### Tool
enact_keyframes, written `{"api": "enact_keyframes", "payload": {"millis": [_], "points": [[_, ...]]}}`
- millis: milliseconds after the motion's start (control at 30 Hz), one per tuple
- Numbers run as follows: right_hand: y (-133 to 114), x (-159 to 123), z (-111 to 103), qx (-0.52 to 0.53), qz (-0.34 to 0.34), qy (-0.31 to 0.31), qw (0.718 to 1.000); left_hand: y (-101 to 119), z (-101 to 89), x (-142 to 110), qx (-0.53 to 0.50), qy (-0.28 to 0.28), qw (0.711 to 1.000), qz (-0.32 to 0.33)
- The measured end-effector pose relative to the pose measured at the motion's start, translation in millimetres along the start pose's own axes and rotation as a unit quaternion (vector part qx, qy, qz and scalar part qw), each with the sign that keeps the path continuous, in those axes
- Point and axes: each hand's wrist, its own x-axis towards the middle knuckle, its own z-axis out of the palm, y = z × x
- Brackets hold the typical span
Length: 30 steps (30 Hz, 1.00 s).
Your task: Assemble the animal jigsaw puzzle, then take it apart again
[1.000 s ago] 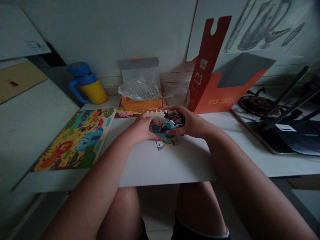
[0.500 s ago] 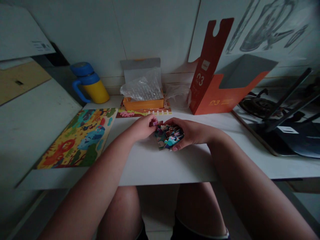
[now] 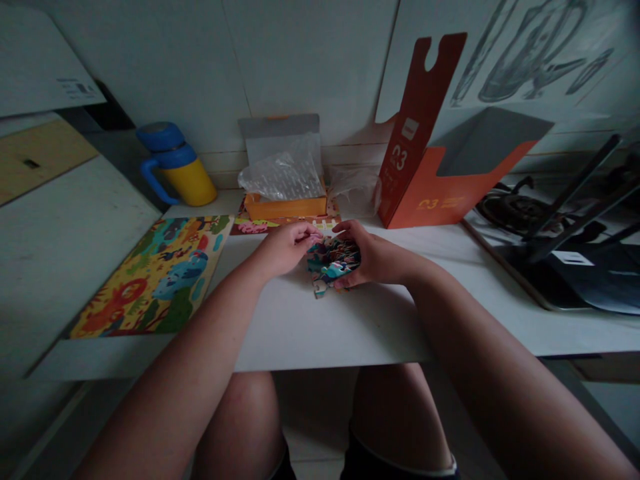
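A heap of colourful jigsaw puzzle pieces [image 3: 334, 257] lies on the white tabletop, several of them standing on edge. My right hand [image 3: 367, 257] curls round the heap from the right, thumb at the near side and fingers at the far side, with pieces in its grasp. At the heap's far left edge, my left hand [image 3: 293, 245] has its fingers drawn together on puzzle pieces; its fingertips are partly hidden. A few pieces lie flat at the near left of the heap, one of them pale [image 3: 319, 288].
On the left lies a finished-looking animal picture puzzle [image 3: 175, 280]. Behind are a blue and yellow jug [image 3: 187, 177], an orange box [image 3: 287, 208] with clear plastic on a picture sheet, and a tall orange-red carton [image 3: 440, 197]. Dark metal-legged gear [image 3: 565, 260] stands at right.
My right hand has shifted slightly left and lifted its fingers at the far side. My left fingers have moved closer in on the heap, whose near left pieces have spread out.
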Motion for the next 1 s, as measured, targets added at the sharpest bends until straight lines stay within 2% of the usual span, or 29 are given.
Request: {"api": "enact_keyframes", "payload": {"millis": [133,267,433,567,633,767,900,1000], "points": [[-3,0,-1,-0.006,-0.016,-0.012,1.000,-3,2.2,0,-0.048,-0.012,0.999,-0.002],[-5,1,-3,0.015,-0.023,-0.014,1.000,-8,10.2,-1,-0.094,0.024,0.995,-0.029],[-2,3,-2,0.005,-0.025,0.010,1.000,-13,19.5,-2,-0.013,0.045,0.999,0.016],[1,4,-3,-0.010,-0.002,0.054,0.999,-6,15.5,-5,0.108,0.082,0.990,0.048],[1,4,-3,-0.022,0.028,0.087,0.996,1,10.4,-8,0.196,0.059,0.978,0.029],[2,5,-3,-0.077,0.097,0.140,0.982,14,2.5,-18,0.315,-0.053,0.948,-0.001],[3,6,-2,-0.104,0.126,0.159,0.974,21,2.9,-24,0.342,-0.114,0.933,-0.006],[3,6,-2,-0.100,0.123,0.165,0.973,21,6.2,-24,0.328,-0.113,0.937,-0.031]]}}
